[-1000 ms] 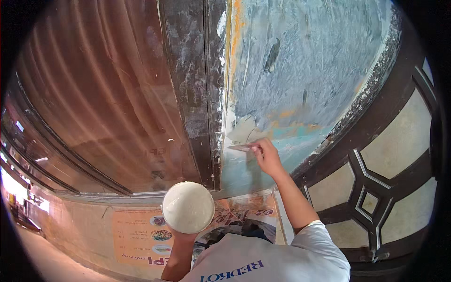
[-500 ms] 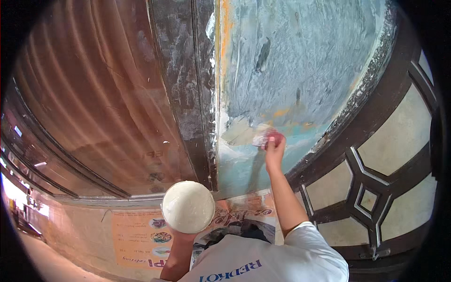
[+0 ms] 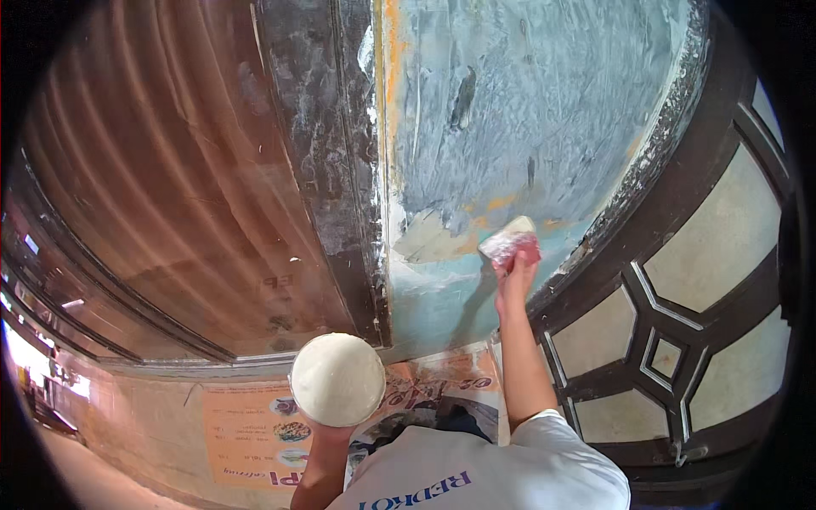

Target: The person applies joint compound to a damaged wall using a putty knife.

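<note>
Fingers (image 3: 521, 272) of a right hand (image 3: 515, 287) close together on the reddish end of a flat scraper (image 3: 512, 241), right of center in the frame, its broad face smeared white and angled toward the upper left. Whether its edge touches the blue-gray wall panel (image 3: 544, 119) behind it cannot be told from this angle. Just left of the tool, a cream patch (image 3: 432, 239) spreads over the panel beside a dark, scuffed post (image 3: 333, 144).

At lower center, a left hand (image 3: 330, 431) supports a round tub (image 3: 337, 380) of smooth, pale paste from beneath; its fingers are hidden by the tub, and how far they are curled cannot be told. An orange poster (image 3: 248, 435) lies behind at lower left, while a dark door (image 3: 705, 255) with pale insets curves along the right side.

By its look, the scraper is light and fairly stiff, perhaps springy toward its thin edge, and likely slick wherever the white smear reaches. Its cleaner reddish end seems the surest place to pinch, thumb on one face and fingers on the other. The tub, apparently full, is probably the heavier load, its contents soft and easily dented; a spread palm under the base, kept level, would suit it best.
</note>
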`<state>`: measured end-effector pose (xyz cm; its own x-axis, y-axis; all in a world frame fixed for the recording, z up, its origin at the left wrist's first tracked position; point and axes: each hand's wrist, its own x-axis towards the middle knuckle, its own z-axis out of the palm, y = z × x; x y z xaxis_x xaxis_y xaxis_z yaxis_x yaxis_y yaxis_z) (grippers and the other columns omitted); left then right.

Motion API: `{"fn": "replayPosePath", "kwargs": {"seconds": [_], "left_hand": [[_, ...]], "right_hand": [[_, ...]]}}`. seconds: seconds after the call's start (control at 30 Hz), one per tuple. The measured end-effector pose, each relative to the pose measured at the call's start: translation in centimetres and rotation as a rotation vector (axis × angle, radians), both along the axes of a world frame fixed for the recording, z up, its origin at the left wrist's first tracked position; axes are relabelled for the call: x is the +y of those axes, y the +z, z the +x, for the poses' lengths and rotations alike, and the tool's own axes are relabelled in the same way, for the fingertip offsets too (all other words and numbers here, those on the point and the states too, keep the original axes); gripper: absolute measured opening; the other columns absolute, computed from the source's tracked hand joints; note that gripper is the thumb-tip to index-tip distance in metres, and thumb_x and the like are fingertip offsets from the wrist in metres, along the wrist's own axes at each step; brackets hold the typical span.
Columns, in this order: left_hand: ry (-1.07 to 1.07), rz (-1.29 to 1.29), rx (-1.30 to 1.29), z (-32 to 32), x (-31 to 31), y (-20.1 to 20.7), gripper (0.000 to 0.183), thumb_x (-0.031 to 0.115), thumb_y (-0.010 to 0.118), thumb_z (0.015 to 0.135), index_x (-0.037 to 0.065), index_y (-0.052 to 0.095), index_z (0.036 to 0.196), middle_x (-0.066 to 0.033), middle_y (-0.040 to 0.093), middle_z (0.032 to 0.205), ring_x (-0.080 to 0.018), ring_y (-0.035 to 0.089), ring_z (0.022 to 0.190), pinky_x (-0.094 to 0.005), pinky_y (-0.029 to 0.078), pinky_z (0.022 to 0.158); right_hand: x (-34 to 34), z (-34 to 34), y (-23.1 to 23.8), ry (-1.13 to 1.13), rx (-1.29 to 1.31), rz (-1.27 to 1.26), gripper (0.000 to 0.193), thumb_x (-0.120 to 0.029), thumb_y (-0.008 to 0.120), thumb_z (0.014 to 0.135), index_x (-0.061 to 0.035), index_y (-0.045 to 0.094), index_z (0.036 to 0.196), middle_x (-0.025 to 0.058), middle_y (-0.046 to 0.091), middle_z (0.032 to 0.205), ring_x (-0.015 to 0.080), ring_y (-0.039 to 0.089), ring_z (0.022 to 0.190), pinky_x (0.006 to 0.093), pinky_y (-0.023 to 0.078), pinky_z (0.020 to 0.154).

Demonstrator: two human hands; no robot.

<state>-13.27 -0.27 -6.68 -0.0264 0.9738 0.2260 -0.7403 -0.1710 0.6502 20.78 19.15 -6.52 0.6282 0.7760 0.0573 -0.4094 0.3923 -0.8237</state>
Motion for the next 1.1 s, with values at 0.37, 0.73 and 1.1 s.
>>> {"fn": "replayPosePath", "kwargs": {"seconds": [0.37,0.73,1.1], "left_hand": [[0.033,-0.194,-0.11,1.4,0.3,0.1,0.069,0.061,0.031,0.093,0.016,0.037,0.145,-0.0092,0.044,0.144,-0.0327,0.046,0.129,-0.0538,0.041,0.105],[-0.002,-0.327,-0.447,3.4,-0.6,-0.8,0.064,0.057,0.032,0.096,0.016,0.039,0.144,-0.0097,0.038,0.15,-0.0347,0.038,0.135,-0.057,0.029,0.112],[-0.007,-0.291,-0.482,9.0,-1.5,2.4,0.073,0.062,0.037,0.091,0.013,0.038,0.145,-0.0127,0.038,0.149,-0.0378,0.038,0.135,-0.0575,0.032,0.11]], "right_hand": [[1.4,3.2,0.4,-0.044,0.555,0.112,0.023,-0.018,0.047,0.101,-0.0115,0.046,0.123,0.0094,0.052,0.124,0.0208,0.059,0.102,0.0401,0.054,0.082],[1.3,1.5,5.6,-0.091,-0.399,0.038,0.024,-0.022,0.052,0.099,-0.0042,0.049,0.115,0.0088,0.061,0.101,0.0144,0.059,0.084,0.0277,0.051,0.062],[2.1,0.6,6.3,-0.05,-0.374,0.132,0.021,-0.019,0.054,0.096,-0.002,0.054,0.108,0.0112,0.063,0.094,0.0211,0.062,0.076,0.0342,0.051,0.067]]}}
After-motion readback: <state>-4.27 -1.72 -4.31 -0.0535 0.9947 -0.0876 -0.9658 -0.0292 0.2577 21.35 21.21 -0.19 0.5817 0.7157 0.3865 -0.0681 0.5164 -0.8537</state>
